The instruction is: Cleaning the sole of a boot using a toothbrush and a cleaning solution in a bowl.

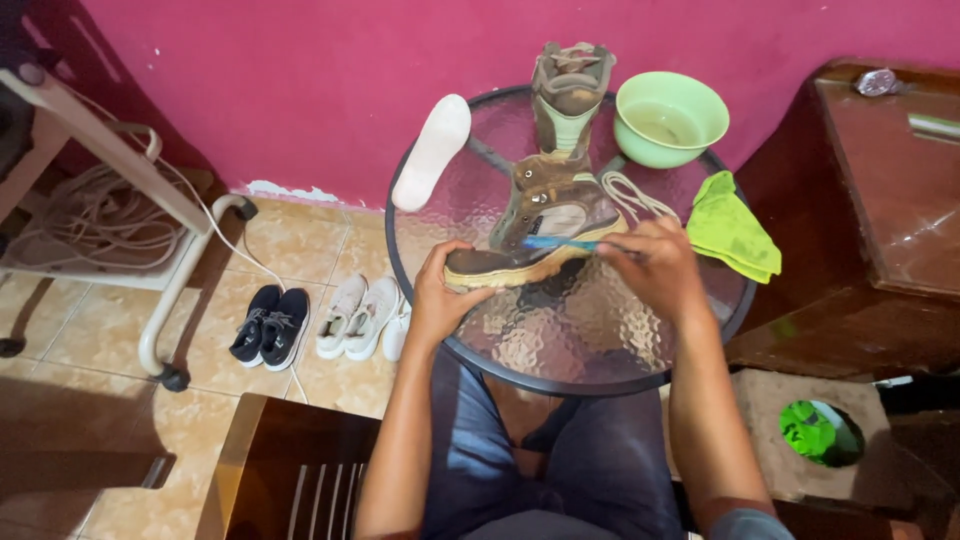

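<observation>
On glass table (pixel 600 340) w/ pink wall behind, we pin boot (pixel 540 225) at toe w/ left hand (pixel 440 295), fingers clamped, long axis running toe-near-left to heel-far-right, while right hand (pixel 655 265), fingers closed on blue brush (pixel 560 243), works its sidewall.

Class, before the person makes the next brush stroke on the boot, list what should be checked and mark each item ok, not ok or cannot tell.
1. Left hand steadies the toe of the brown boot: ok.
2. Right hand grips the blue toothbrush, bristles against the boot's side: ok.
3. Boot rests on the glass table, away from the edge: ok.
4. Green bowl holds water: cannot tell.
5. Green cloth lies near the right hand: ok.
6. Laces lie off the brushed area: ok.
</observation>
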